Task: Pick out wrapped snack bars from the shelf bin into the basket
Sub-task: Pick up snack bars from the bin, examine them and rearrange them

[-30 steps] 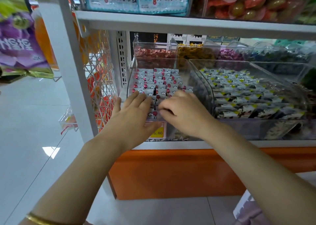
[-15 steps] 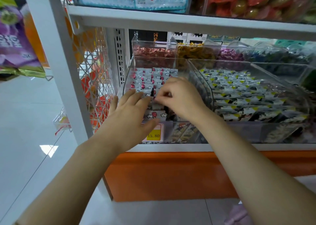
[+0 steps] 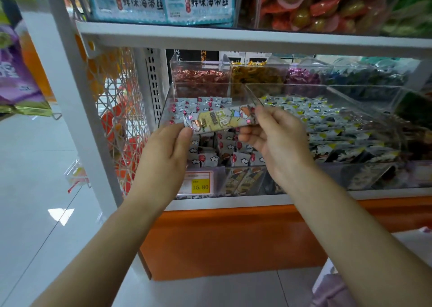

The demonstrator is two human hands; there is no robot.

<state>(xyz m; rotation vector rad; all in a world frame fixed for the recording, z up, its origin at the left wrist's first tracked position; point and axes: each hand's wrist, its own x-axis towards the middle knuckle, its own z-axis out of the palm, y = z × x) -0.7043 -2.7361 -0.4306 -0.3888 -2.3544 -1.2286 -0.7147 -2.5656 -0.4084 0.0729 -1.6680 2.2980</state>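
1. Progress: one wrapped snack bar (image 3: pixel 222 121) is lifted clear of the shelf bin (image 3: pixel 219 178) and held roughly level above the other bars (image 3: pixel 205 157). It is not yet in the basket.
2. The basket cannot be identified. A pinkish shape at the lower right edge is too unclear to call.
3. Judged outstanding: the transfer to the basket, then further picks. The bin looks well stocked.
4. Left grip (image 3: pixel 163 152) - the bar's left end is pinched between thumb and fingers.
5. Right grip (image 3: pixel 275 138) - the right end is pinched at the fingertips, with the other fingers curled beneath.

One head-worn view looks forward and down, close onto the shelf bin (image 3: pixel 166 107).
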